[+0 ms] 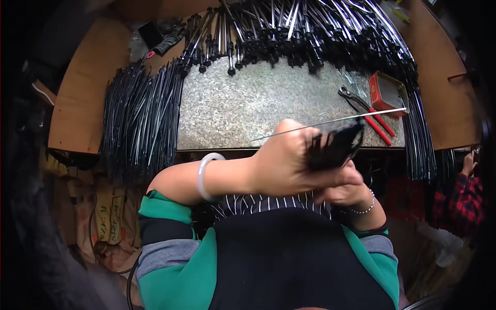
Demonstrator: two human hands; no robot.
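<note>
My left hand, with a pale bangle on its wrist, is raised over the front edge of the worktop. Its fingers are closed around a dark, motion-smeared black bundle whose kind I cannot make out. A thin metal rod slants across the knuckles, rising to the right; where it is held is hidden. Close under the left hand is my right hand, wearing a beaded bracelet. Its visible fingers are curled in, and what they grip is covered by the left hand.
Red-handled pliers lie on the speckled worktop, beside a red open box. Thin rods with black fittings are heaped along the back; more dark rods hang at the left. Another person's checked sleeve shows at far right.
</note>
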